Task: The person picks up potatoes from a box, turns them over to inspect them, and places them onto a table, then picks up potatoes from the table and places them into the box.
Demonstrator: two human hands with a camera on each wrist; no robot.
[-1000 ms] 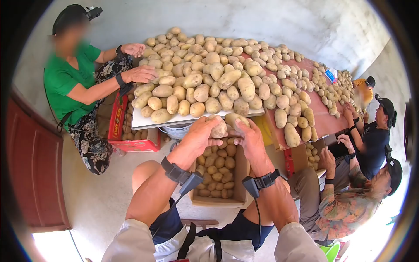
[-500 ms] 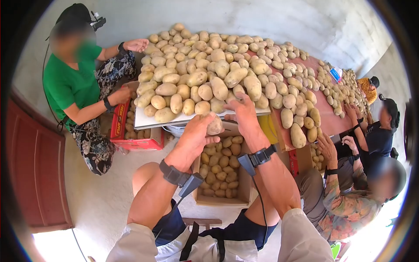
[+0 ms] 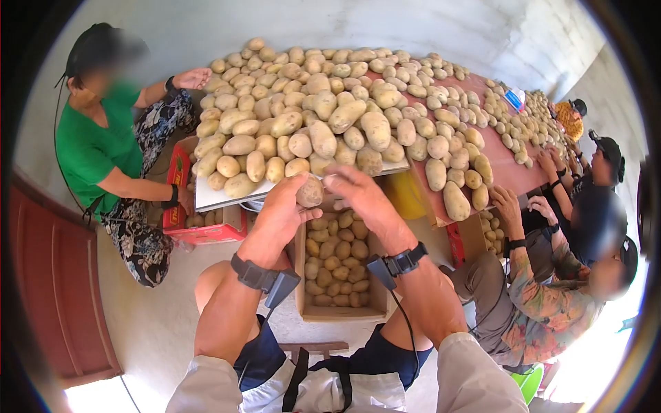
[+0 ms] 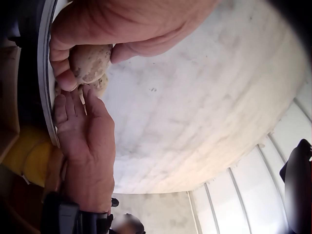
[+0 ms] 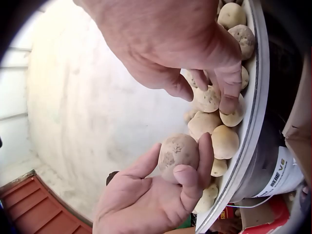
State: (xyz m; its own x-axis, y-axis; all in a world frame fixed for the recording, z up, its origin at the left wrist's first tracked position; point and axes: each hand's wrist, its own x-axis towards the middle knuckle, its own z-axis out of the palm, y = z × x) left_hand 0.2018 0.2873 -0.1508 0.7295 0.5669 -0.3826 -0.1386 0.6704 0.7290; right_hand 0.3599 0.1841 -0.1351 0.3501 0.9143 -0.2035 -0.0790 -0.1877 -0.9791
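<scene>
My left hand (image 3: 281,206) holds a round potato (image 3: 310,192) between thumb and fingers, above the cardboard box (image 3: 344,314) of potatoes between my knees. Dark rough blemishes mark its skin in the right wrist view. My right hand (image 3: 363,198), fingers loosely extended and grasping nothing, is just right of that potato. In the left wrist view its fingertips reach close to the held potato (image 4: 90,63). In front of both hands, a large heap of potatoes (image 3: 289,124) covers a white-edged board (image 3: 219,197).
A red-brown table (image 3: 518,180) with more potatoes adjoins on the right. A yellow container (image 3: 406,196) stands under the board, beside a labelled bucket (image 5: 280,178). At left, a person in green (image 3: 103,144) sits by a red box (image 3: 210,235); other people sit along the right.
A second potato, in my right hand a second ago, has left that hand. My left hand keeps its potato. The person in green has lowered one hand from the heap to the red box.
</scene>
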